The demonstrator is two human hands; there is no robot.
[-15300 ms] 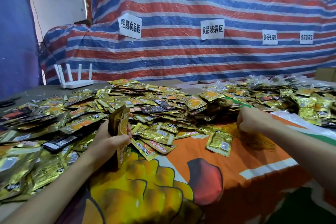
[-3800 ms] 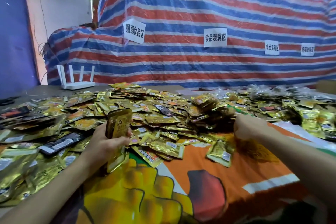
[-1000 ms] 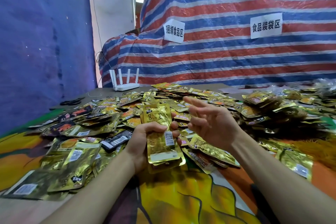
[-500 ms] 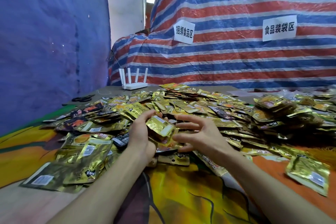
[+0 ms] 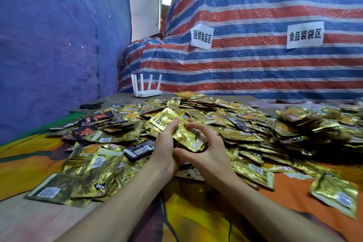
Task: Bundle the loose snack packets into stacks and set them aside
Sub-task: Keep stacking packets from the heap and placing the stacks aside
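Head view, held thing: a stack of packets (image 5: 177,130), gold foil, tilted, raised just above the heap in the middle of the table.
Left hand (image 5: 165,151): grips the near left side of the stack, thumb laid across its top face.
Right hand (image 5: 208,152): fingers curled over the far right edge of the stack, thumb tucked under its near corner and touching the left hand.
Strand (image 5: 181,133): a thin yellow line crosses the stack's top between the two hands; whether it runs all the way round cannot be told.
Loose packets (image 5: 231,118): gold and a few black ones, spread thickly behind and on both sides of the hands, overlapping with no order.
In the way: packets lie right under both wrists and crowd the near left side (image 5: 94,167).
Right heap (image 5: 300,122): a higher mound, well apart from the hands.
Stray packet (image 5: 334,192): alone on the cloth at the near right.
Table cloth (image 5: 196,218): orange and yellow print, bare in front of the forearms.
Scissors (image 5: 90,105): black, at the far left edge beside the heap.
Router (image 5: 146,89): white, four aerials upright, at the back of the table.
Striped tarp (image 5: 255,68): red, white and blue, behind the table, with two paper signs (image 5: 202,37).
Blue tarp (image 5: 59,45): closes off the left side.
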